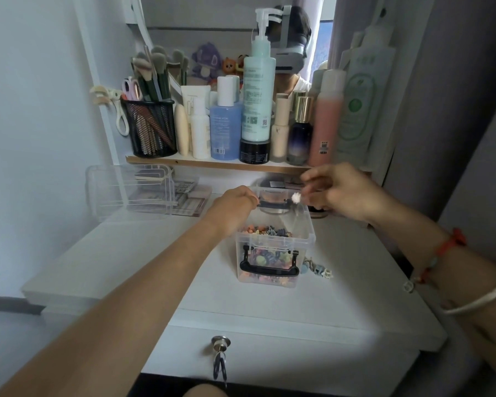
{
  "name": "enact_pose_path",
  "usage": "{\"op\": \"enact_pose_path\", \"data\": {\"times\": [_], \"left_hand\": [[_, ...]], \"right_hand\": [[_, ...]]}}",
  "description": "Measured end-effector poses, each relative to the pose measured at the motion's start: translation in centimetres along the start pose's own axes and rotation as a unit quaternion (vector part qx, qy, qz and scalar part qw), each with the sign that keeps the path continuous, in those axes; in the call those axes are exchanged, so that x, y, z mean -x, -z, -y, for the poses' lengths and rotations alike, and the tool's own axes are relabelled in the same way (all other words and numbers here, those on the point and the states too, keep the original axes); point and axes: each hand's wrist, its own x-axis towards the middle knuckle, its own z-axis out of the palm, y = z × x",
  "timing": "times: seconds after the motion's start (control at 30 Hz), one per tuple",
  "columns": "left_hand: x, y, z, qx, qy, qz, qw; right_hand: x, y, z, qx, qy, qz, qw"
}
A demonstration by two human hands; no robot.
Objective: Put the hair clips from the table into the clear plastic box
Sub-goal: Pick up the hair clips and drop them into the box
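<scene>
On the white tabletop in front of me stands the clear plastic box, a rectangular tub with thin see-through walls and a black handle on its near side, its bottom heaped with small, knobbly, many-coloured hair clips. My left hand reaches over the box's far left corner with fingers curled; whether they grip the black bar there I cannot tell. My right hand hovers above the far right corner, fingertips pinched on a small white fluffy clip (soft-looking, somewhat blurred). A few pale blue and cream clips on the table lie just beside the box's right wall. A red cord bracelet and smooth silver bangle circle my right wrist.
</scene>
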Motion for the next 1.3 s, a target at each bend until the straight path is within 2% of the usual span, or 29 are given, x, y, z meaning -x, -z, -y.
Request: {"op": "enact_pose_path", "data": {"times": [0.07, 0.13, 0.2, 0.27, 0.3, 0.37, 0.47, 0.53, 0.6, 0.67, 0.73, 0.83, 0.9, 0.93, 1.03, 1.1, 1.17, 1.2, 1.23, 1.3], "left_hand": [[0.0, 0.0, 0.0, 0.0, 0.0, 0.0, 1.0], [0.0, 0.0, 0.1, 0.001, -0.001, -0.001, 1.0], [-0.1, 0.0, 0.1, 0.005, -0.002, 0.0, 1.0], [-0.1, 0.0, 0.1, 0.007, -0.004, 0.001, 1.0], [-0.1, 0.0, 0.1, 0.006, -0.004, 0.0, 1.0], [0.0, 0.0, 0.1, 0.003, -0.005, 0.0, 1.0], [-0.1, 0.0, 0.0, 0.002, -0.003, -0.001, 1.0], [-0.1, 0.0, 0.0, 0.003, -0.001, -0.001, 1.0], [0.0, 0.0, 0.0, 0.004, -0.002, -0.001, 1.0], [0.0, 0.0, 0.0, 0.007, -0.003, -0.003, 1.0], [0.1, 0.0, 0.0, 0.009, -0.003, -0.003, 1.0], [0.0, 0.0, 0.0, 0.005, -0.004, -0.002, 1.0], [0.0, 0.0, 0.1, 0.006, -0.006, -0.001, 1.0], [-0.1, 0.0, 0.1, 0.006, -0.007, -0.002, 1.0], [-0.1, 0.0, 0.1, 0.003, -0.011, 0.0, 1.0], [-0.2, 0.0, 0.1, 0.003, -0.012, 0.0, 1.0], [-0.2, 0.0, 0.2, 0.001, -0.012, -0.002, 1.0], [-0.3, 0.0, 0.2, 0.0, -0.012, -0.004, 1.0], [-0.3, 0.0, 0.3, -0.001, -0.011, -0.005, 1.0], [-0.4, -0.1, 0.3, -0.002, -0.01, -0.003, 1.0]], "right_hand": [[0.1, 0.0, 0.1, 0.012, -0.03, 0.025, 0.999], [0.4, 0.4, -0.4, 0.079, -0.049, 0.024, 0.995], [1.0, 0.5, -1.2, 0.176, -0.079, 0.109, 0.975], [1.6, 0.0, -1.9, 0.246, -0.103, 0.219, 0.938], [1.9, -0.5, -2.2, 0.275, -0.101, 0.252, 0.922], [2.1, -1.4, -2.6, 0.323, -0.073, 0.268, 0.905], [1.7, -1.3, -2.3, 0.334, -0.06, 0.236, 0.911], [1.3, 0.0, -1.3, 0.294, -0.052, 0.147, 0.943], [0.7, 1.1, -0.4, 0.191, -0.026, 0.007, 0.981], [0.6, 1.1, 0.6, 0.048, 0.013, -0.068, 0.996], [0.4, 0.5, 0.9, -0.029, 0.028, -0.052, 0.998], [0.1, 0.1, -0.2, 0.051, 0.011, -0.026, 0.998], [0.3, 0.5, -1.0, 0.103, -0.026, 0.029, 0.994], [0.6, 0.6, -1.4, 0.137, -0.052, 0.091, 0.985], [1.7, 0.1, -2.4, 0.267, -0.105, 0.295, 0.912], [2.1, -0.5, -2.8, 0.311, -0.104, 0.335, 0.883], [1.9, -0.5, -2.9, 0.321, -0.095, 0.322, 0.885], [1.6, -0.3, -2.9, 0.31, -0.092, 0.299, 0.897], [1.3, -0.1, -2.7, 0.287, -0.082, 0.248, 0.922], [0.8, 0.2, -2.0, 0.206, -0.021, 0.061, 0.976]]}}
